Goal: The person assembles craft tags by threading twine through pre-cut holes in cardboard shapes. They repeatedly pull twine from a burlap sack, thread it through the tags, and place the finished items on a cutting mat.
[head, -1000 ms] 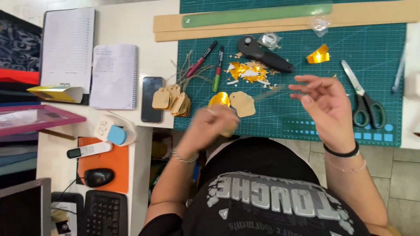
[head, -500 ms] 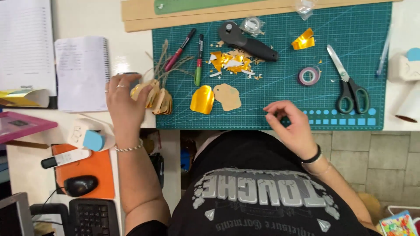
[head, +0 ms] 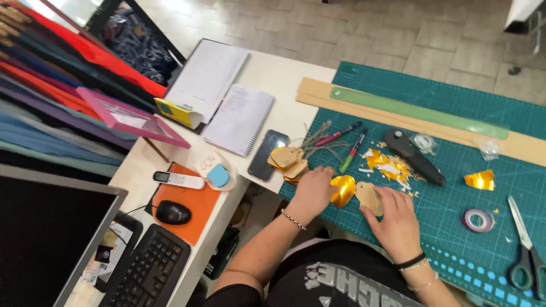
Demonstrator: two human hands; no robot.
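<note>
Left hand: the left hand [head: 314,190] lies palm down at the near left edge of the green cutting mat [head: 455,102], fingers curled loosely against the gold foil tag [head: 343,190]; it rests on the tag and is not clenched round it
Right hand: the right hand [head: 397,219] presses its fingertips [head: 382,197] onto the plain kraft tag [head: 368,197], pinning it flat, not lifting it
Where the tags lie: the two tags touch, gold one left, kraft one right, between the hands; each hand is at its own tag
Axis: the kraft tag's long side runs from near-right to far-left, toward the stack of kraft tags [head: 286,161] with twine, just beyond the left hand
Surface: mat on a pale desk; foil scraps [head: 388,165], black cutter [head: 413,156], two marker pens [head: 352,151], tape roll [head: 478,220] and scissors [head: 526,250] lie around
Room: tiled floor beyond; keyboard [head: 147,273], mouse [head: 173,212] and phone [head: 268,154] to the left
</note>
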